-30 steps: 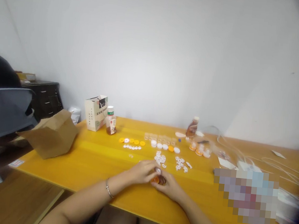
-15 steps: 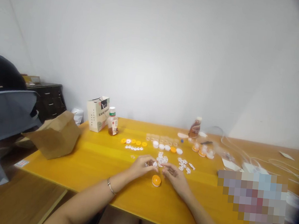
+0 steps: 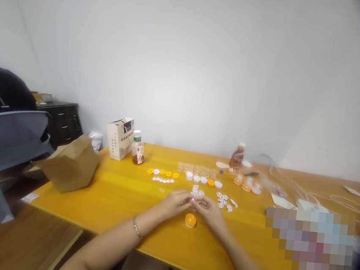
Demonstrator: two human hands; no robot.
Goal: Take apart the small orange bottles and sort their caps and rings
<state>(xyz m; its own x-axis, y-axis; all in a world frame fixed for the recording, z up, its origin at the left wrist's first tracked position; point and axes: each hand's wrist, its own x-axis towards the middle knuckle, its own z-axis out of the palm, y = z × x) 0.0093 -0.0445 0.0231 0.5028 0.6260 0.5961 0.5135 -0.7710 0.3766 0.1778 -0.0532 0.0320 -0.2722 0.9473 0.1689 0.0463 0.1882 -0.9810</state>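
Pinching what looks like a tiny white disc [image 3: 192, 200] between left hand [image 3: 175, 203] and right hand [image 3: 209, 210], just beside an orange cap [image 3: 190, 220] on the worktop [image 3: 120, 188].

left hand [image 3: 173, 204], right hand [image 3: 210, 212]: piece [image 3: 193, 200] between them mostly hidden, holder unclear | cutouts [image 3: 223, 201]: shapes too small | bottle label [image 3: 139, 150]: text too small | blurred patch [image 3: 307, 249]: hides what lies there | left arm [image 3: 109, 242]: cut off by bottom edge
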